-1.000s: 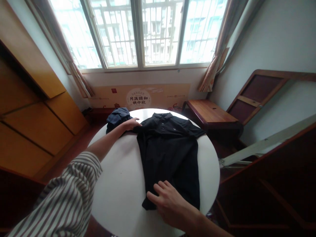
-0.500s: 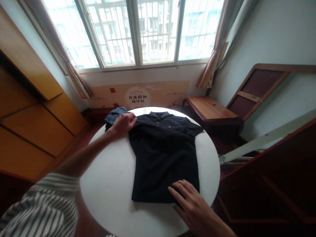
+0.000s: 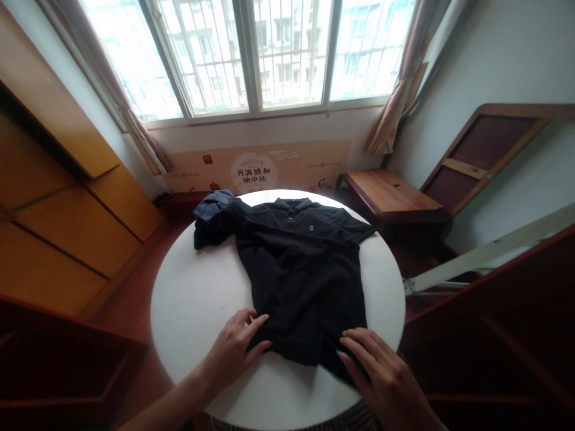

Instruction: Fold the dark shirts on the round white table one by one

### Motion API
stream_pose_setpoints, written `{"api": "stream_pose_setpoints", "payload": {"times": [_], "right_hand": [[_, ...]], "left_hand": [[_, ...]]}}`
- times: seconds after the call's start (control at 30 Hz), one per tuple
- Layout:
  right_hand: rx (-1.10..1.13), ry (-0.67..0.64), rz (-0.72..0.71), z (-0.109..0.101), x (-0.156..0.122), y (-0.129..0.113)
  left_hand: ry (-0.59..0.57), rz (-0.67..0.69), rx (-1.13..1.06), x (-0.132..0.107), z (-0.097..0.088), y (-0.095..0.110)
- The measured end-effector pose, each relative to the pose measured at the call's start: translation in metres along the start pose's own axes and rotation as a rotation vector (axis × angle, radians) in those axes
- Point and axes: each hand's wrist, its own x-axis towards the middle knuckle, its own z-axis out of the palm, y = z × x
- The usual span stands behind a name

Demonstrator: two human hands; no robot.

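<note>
A black short-sleeved polo shirt (image 3: 299, 281) lies spread front up, its collar at the far side and its hem towards me. My left hand (image 3: 238, 341) is at the hem's left corner, thumb and forefinger apart and touching the cloth's edge. At the right corner, my right hand (image 3: 381, 365) has the hem between thumb and fingers. The cloth there is drawn towards me, with a crease beside it. Beyond the left sleeve sits a crumpled bundle of blue and black cloth (image 3: 214, 206).
The round white table (image 3: 193, 299) carries the clothes. A low wooden stool or table (image 3: 390, 194) stands behind on the right, below the window. Wooden cabinets (image 3: 76, 233) line the left side. A dark wooden panel (image 3: 503, 335) rises close on the right.
My left hand has come back from the left sleeve to the hem's left corner. My right hand has shifted right, and the hem's right part is now pulled towards me and creased.
</note>
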Motion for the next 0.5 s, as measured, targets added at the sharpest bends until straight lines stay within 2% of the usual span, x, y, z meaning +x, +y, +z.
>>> {"api": "stream_pose_setpoints", "payload": {"times": [0.07, 0.13, 0.23, 0.33, 0.43, 0.5], "right_hand": [[-0.023, -0.116, -0.041, 0.006, 0.004, -0.007], [-0.054, -0.203, -0.09, 0.015, 0.003, -0.01], [-0.095, -0.223, -0.132, 0.023, -0.002, -0.007], [-0.109, -0.24, -0.138, 0.02, -0.009, 0.001], [-0.085, -0.211, -0.141, 0.008, -0.01, 0.008], [-0.056, -0.163, -0.138, -0.002, -0.007, 0.012]], "left_hand": [[0.017, 0.036, -0.021, 0.002, 0.005, 0.002], [-0.006, 0.094, -0.019, 0.002, 0.002, 0.001], [-0.05, 0.201, -0.013, 0.0, -0.008, -0.002], [0.021, 0.259, -0.046, -0.002, -0.018, -0.002], [0.187, 0.157, -0.117, -0.004, -0.026, -0.001], [0.233, 0.042, -0.17, -0.005, -0.028, 0.002]]}}
